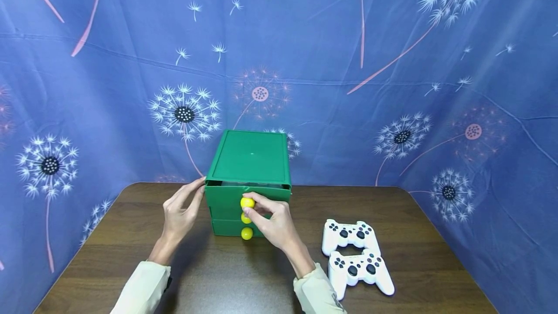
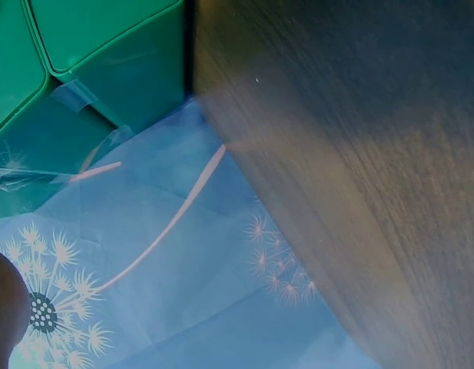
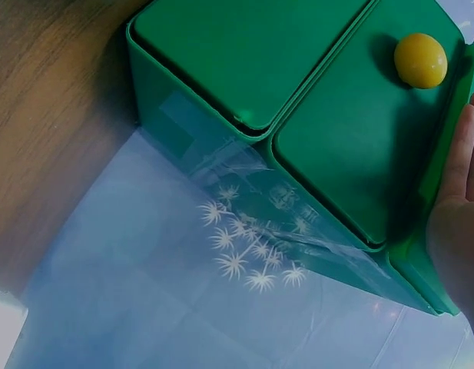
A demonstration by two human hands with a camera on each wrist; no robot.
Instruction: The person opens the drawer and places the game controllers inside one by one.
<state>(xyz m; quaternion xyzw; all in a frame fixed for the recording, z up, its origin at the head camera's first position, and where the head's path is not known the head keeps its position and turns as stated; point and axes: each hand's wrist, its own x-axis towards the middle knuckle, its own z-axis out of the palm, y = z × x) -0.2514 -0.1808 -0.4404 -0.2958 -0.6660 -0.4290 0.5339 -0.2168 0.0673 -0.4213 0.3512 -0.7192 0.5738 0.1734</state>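
A green drawer cabinet [image 1: 253, 156] with round yellow knobs stands on the table. With thumb and fingers my right hand [image 1: 275, 219] pinches the top knob [image 1: 247, 202]. The middle knob [image 1: 246, 217] shows partly behind that hand, and the bottom knob [image 1: 246, 233] sits below. A narrow dark gap runs under the cabinet's top, and the top drawer front [image 3: 429, 261] juts slightly forward in the right wrist view. My left hand [image 1: 179, 214] rests its extended fingertips on the cabinet's upper left side. Only a dark, blurred bit of it shows in the left wrist view.
Two white game controllers [image 1: 361, 273] lie on the brown wooden table [image 1: 244, 280], right of my right forearm, one overlapping the other. A blue cloth [image 1: 305, 38] with dandelion prints hangs behind and beside the table. Clear tape [image 2: 71, 96] is stuck on the cabinet's side.
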